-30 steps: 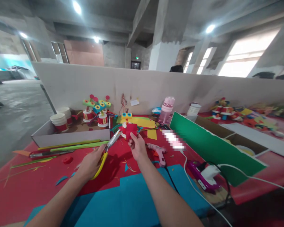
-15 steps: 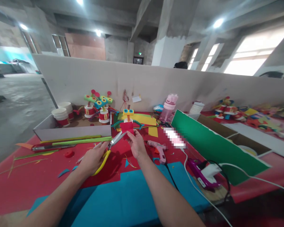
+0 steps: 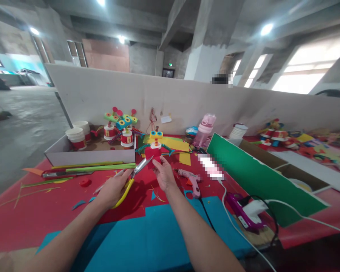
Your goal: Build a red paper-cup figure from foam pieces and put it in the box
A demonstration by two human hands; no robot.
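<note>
My left hand (image 3: pixel 115 190) is closed around scissors (image 3: pixel 125 196) with yellow handles and silver blades. The blades point away and to the right, against the edge of a small piece of red paper (image 3: pixel 150 152). Thumb and fingers of my right hand (image 3: pixel 164 176) pinch that paper at its lower right. Just behind the paper stands a paper-cup figure (image 3: pixel 156 135) with a yellow head, round blue eyes and springy green arms; the paper hides part of its cup.
A pink glue gun (image 3: pixel 191 179) lies right of my hands. Blue paper (image 3: pixel 124 241) covers the near table. At back left, a white box (image 3: pixel 90 158) holds cups and similar figures. A green-sided box (image 3: pixel 260 177) and purple power strip (image 3: pixel 245 215) with cables are on the right.
The red paper has turned a little in my right hand, and its outline looks more rounded. The scissor blades look closer together. The whole view has shifted slightly.
</note>
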